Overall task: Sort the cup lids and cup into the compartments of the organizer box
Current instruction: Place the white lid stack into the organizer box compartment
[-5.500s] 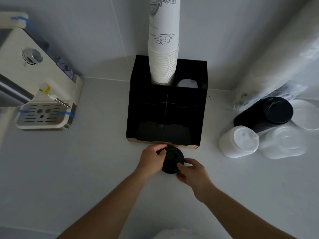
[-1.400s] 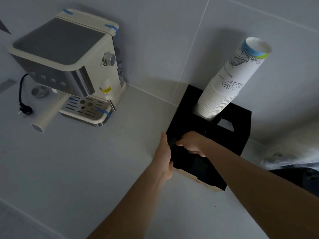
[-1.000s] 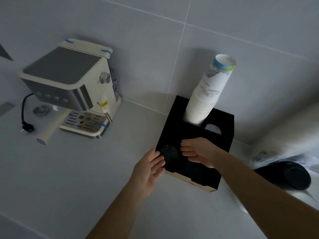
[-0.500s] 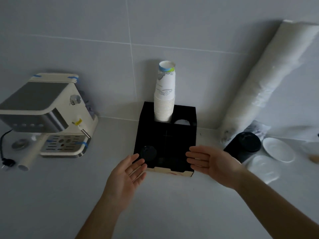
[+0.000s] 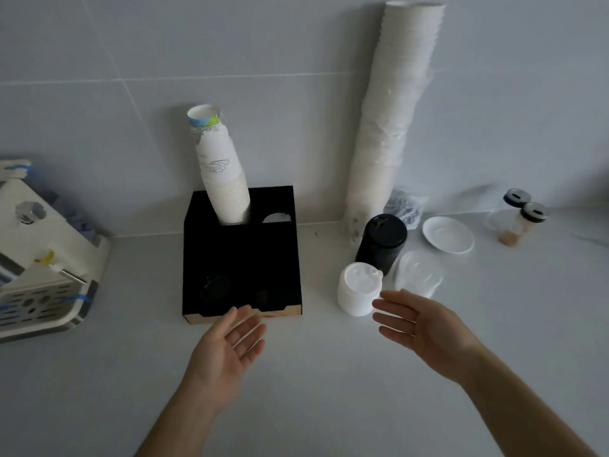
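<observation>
Since half a second ago our right hand (image 5: 425, 328) has drifted rightward to just beside the white lid stack (image 5: 359, 291), fingers straight and holding nothing. Our left hand (image 5: 227, 351) hovers palm-up with relaxed fingers before the black organizer box (image 5: 242, 255), whose front-left compartment holds a black lid (image 5: 214, 290).

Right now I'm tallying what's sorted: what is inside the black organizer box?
Black organizer box: stack of white paper cups rear left, black lids front left, something white rear right. Front right too dark to tell.
</observation>
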